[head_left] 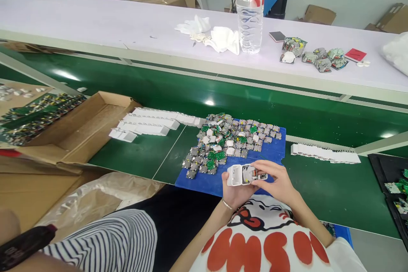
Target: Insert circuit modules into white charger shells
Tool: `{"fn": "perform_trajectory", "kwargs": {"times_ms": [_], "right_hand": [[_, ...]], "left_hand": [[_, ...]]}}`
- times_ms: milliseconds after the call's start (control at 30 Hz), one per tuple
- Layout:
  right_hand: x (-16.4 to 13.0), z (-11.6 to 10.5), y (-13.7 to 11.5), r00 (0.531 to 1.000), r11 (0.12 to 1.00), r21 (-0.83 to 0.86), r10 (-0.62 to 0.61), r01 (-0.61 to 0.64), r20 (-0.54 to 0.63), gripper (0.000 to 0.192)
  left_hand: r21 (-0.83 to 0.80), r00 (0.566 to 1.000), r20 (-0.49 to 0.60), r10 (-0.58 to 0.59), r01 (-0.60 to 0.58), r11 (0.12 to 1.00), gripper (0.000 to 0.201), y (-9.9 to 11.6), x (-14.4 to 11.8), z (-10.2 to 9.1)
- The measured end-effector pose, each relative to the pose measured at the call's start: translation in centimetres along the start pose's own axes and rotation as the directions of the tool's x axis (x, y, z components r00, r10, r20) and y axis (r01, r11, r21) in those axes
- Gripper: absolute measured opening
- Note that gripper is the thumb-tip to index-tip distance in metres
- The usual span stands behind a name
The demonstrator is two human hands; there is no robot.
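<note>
We grip white shell (235, 175) in left hand (234, 191) just before blue tray (204, 182); right hand (273, 175) fingers pinch circuit module (251, 174); we judge module needs squaring with shell opening.

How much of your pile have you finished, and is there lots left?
Done, it seems: white cases lined up in rows and on the green belt. In hand: the left hand holds one white case while the right hand fits a small circuit board into it. Left: a big heap of boards on the blue mat.
</note>
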State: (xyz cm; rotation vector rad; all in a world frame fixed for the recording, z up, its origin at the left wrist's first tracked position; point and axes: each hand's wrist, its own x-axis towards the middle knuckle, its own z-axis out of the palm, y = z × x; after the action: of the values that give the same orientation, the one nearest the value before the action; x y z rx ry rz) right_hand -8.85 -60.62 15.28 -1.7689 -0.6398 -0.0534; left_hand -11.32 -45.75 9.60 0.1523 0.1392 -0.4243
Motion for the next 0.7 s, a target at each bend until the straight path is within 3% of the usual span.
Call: {"fn": "perform_trajectory", "kwargs": {"times_ms": [133,300,500,700], "right_hand": [[-0.6,-0.2,-0.2,0.997,0.997,0.06,-0.048,0.052,-0.061,0.042],[-0.8,0.4,0.7,1.0,0.992,0.126,-0.001,0.003,-0.019,0.043],[-1.0,0.5,1.3,0.998,0.998,-0.015,-0.059,0.059,-0.025,0.039],[-0.8,0.1,0.0,0.984,0.97,-0.174,-0.153,0.167,0.09,0.043]], "left_hand": [[0.042,1.0,-0.002,0.013,-0.012,0.999,0.06,0.2,-0.2,-0.2],[0.032,1.0,0.021,0.005,-0.006,0.999,0.061,0.0,-0.2,0.0],[0.011,1.0,-0.02,0.011,-0.01,1.0,0.057,-0.2,-0.2,0.2],[0.076,0.998,-0.009,0.061,-0.061,0.995,0.047,-0.4,-0.4,-0.5]]}}
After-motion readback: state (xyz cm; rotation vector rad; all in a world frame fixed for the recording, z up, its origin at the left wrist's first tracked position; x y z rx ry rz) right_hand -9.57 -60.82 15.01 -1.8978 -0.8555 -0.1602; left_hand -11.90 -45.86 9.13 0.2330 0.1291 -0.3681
